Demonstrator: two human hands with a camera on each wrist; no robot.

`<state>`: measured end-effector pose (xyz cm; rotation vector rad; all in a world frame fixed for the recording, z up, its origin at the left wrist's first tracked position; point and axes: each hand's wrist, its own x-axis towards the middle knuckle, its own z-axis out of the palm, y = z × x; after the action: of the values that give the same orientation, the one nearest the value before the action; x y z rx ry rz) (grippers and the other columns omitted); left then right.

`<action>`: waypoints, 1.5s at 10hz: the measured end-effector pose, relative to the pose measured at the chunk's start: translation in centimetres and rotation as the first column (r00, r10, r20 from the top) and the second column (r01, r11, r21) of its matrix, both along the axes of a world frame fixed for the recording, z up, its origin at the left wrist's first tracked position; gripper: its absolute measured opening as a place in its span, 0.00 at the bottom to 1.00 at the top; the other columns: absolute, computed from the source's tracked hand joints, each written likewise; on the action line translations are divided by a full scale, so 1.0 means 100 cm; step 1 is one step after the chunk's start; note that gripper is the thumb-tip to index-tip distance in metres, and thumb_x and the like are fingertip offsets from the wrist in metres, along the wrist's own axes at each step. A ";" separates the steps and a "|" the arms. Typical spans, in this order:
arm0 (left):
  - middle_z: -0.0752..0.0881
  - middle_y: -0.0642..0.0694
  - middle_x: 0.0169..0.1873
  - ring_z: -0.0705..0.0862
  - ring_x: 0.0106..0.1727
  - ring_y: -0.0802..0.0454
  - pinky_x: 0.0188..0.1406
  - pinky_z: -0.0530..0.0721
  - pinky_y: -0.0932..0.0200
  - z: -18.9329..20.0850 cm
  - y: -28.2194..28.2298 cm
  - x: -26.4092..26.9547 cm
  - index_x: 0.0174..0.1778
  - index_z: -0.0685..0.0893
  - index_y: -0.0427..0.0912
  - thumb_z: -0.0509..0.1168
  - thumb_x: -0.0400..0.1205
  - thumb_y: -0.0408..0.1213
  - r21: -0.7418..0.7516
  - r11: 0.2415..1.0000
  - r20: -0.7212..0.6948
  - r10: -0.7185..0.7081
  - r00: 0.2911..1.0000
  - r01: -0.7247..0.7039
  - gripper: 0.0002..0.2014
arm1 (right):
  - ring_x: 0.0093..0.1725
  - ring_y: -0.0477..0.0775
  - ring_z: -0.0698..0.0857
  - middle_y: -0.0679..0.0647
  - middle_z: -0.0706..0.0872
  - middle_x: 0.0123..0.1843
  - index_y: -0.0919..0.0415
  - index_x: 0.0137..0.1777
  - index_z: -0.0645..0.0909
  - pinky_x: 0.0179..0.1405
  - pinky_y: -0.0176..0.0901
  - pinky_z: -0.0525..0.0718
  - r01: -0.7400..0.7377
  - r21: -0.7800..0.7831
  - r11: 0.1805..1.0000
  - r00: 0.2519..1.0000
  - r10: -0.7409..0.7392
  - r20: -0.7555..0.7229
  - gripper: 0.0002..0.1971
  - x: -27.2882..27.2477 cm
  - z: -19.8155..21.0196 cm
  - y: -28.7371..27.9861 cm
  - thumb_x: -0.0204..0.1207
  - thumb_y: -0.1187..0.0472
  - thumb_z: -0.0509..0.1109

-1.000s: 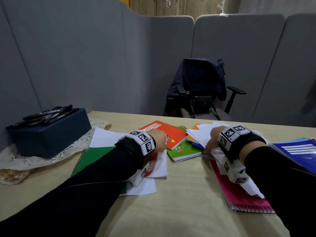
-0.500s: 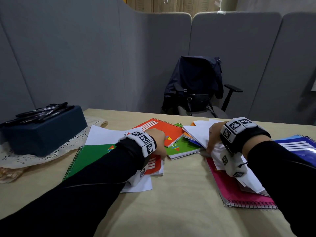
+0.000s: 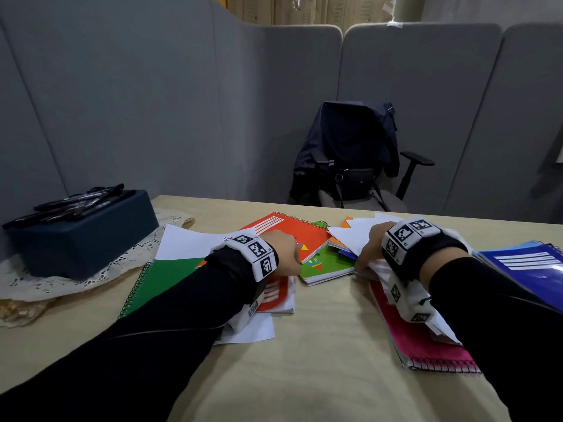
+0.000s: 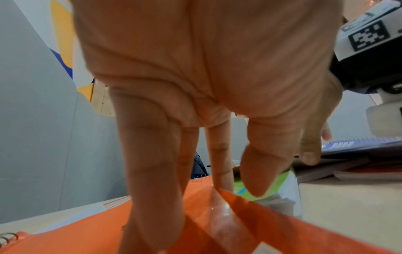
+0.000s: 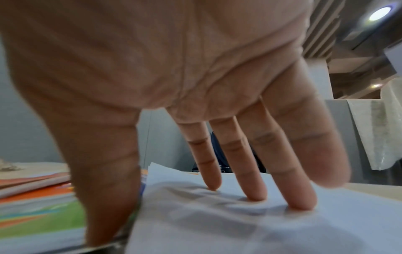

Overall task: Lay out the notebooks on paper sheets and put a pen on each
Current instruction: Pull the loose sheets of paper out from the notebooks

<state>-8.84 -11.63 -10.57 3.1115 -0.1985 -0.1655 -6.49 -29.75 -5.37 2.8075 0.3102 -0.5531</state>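
- The left hand [image 4: 195,86] rests with straight fingers [image 4: 150,171] on a small orange-covered notebook [image 3: 278,295], which lies on a white paper sheet [image 3: 256,332] over a green spiral-bound notebook [image 3: 164,278].
- The right hand [image 5: 174,68] presses spread fingertips [image 5: 256,190] into a loose stack of white paper sheets [image 5: 239,223] atop a pink spiral-bound notebook [image 3: 426,345].
- Black pens [image 3: 79,202] lie on a dark blue box [image 3: 85,239] at far left on the beige table [image 3: 320,360].

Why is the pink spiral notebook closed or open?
Closed. The pink spiral notebook lies flat on the wooden table, pink cover up, with loose white paper sheets resting on top.
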 end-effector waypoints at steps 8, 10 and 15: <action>0.88 0.44 0.50 0.84 0.46 0.48 0.37 0.78 0.59 -0.001 0.000 0.000 0.50 0.88 0.42 0.69 0.75 0.43 0.005 1.000 -0.009 0.028 1.000 -0.028 0.12 | 0.48 0.54 0.87 0.50 0.89 0.45 0.52 0.46 0.83 0.55 0.51 0.86 0.126 0.148 0.981 0.974 -0.151 0.171 0.28 0.067 -0.035 -0.008 0.49 0.36 0.79; 0.88 0.46 0.46 0.87 0.47 0.48 0.38 0.84 0.57 0.002 -0.001 0.000 0.50 0.86 0.41 0.79 0.65 0.55 0.055 0.997 -0.027 0.047 0.999 -0.045 0.25 | 0.50 0.55 0.87 0.50 0.88 0.47 0.50 0.49 0.82 0.56 0.52 0.86 0.120 0.145 0.982 0.978 -0.142 0.154 0.32 0.071 -0.037 -0.008 0.43 0.40 0.81; 0.84 0.46 0.46 0.83 0.46 0.48 0.36 0.80 0.58 0.003 -0.006 -0.003 0.51 0.81 0.42 0.78 0.64 0.58 0.104 0.994 -0.065 0.030 0.997 -0.023 0.28 | 0.49 0.55 0.88 0.47 0.90 0.48 0.47 0.50 0.83 0.55 0.50 0.86 0.027 0.149 0.988 0.969 -0.062 0.238 0.24 0.095 -0.037 -0.001 0.52 0.43 0.70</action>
<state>-9.15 -12.27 -10.29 3.2037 -0.1516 -0.2867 3.03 -29.89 -9.04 2.9880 0.2462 -0.1988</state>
